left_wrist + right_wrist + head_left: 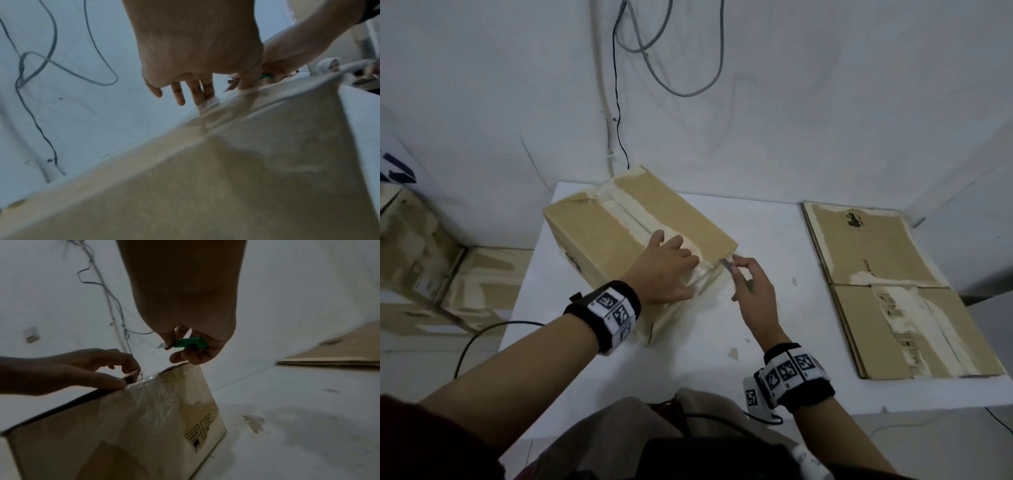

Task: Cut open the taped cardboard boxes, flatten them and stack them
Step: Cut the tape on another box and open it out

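Midway through the job, a person is steadying a brown, tape-sealed cardboard box (633,236) that is sitting at an angle near the back of a white tabletop (756,342). The left hand (671,267) is lying on the box's top at its near edge, fingers spread and pressing on the clear tape strip (633,219) running down the centre seam. The right hand (191,345) is gripping a small green-handled utility knife (185,343), its short blade pointing toward the box's near corner and, judging by the right wrist view, not quite touching the cardboard. The seam is looking uncut along its length, so this box is apparently waiting to be slit, opened and flattened. To the right, a stack of flattened brown cardboard boxes (887,284) is already lying on an adjoining surface, while more brown cardboard boxes (421,260), blurred, are sitting off to the left, possibly still to be processed.
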The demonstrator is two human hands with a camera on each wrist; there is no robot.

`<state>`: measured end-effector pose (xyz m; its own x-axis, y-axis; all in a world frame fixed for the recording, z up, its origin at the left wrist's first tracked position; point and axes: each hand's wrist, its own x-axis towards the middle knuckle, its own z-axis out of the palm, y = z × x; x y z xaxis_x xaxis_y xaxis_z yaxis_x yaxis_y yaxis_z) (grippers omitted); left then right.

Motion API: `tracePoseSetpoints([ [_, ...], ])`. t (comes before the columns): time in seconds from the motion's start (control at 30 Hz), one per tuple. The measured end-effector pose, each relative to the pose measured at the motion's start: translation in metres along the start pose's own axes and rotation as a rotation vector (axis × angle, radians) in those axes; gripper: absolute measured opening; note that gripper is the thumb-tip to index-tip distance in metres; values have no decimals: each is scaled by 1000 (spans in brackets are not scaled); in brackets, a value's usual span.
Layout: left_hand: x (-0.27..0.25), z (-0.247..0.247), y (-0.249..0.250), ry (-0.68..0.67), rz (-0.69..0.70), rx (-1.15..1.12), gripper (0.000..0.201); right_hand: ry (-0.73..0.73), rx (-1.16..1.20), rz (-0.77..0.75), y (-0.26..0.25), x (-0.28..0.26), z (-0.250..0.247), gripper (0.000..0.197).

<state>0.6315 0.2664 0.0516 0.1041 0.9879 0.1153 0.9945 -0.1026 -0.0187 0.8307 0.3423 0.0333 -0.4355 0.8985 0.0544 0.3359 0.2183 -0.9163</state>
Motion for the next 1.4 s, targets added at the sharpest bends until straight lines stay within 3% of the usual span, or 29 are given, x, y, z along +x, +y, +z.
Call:
tracePoseSetpoints([
  [0.13, -9, -1, 26, -93, -232, -12, 47, -120, -107, -40, -2, 6, 18, 8],
  [0.37, -12, -22, 56, -122, -577, 80, 9, -165, -191, 16, 4, 2, 26, 15],
  [0.47, -5, -25, 78, -188, -709, 17, 35, -177, -166, 45, -1, -1, 27, 16],
  [0.6, 9, -38, 74, -340, -849, -236, 27, -180, -147, 66, -5, -2, 26, 14],
  [0.7, 16, -54, 54, -546, -798, -487, 32, -181, -130, 58, -8, -2, 24, 14],
  [0.77, 16, -61, 48, -590, -787, -530, 39, -182, -107, 72, -8, -2, 24, 15],
  [0.87, 16, -52, 57, -592, -812, -409, 38, -182, -109, 63, -7, -2, 24, 16],
  [1.0, 18, -40, 76, -456, -953, -277, 41, -233, -200, 10, -4, 0, 25, 10],
  [1.17, 12, -29, 78, -411, -954, -109, 39, -262, -252, -21, -5, 0, 25, 12],
  [1.27, 16, -26, 79, -378, -933, -70, 44, -273, -307, -42, -8, -4, 24, 18],
  [1.4, 22, -33, 76, -450, -982, -169, 54, -277, -361, -44, -9, -5, 23, 15],
])
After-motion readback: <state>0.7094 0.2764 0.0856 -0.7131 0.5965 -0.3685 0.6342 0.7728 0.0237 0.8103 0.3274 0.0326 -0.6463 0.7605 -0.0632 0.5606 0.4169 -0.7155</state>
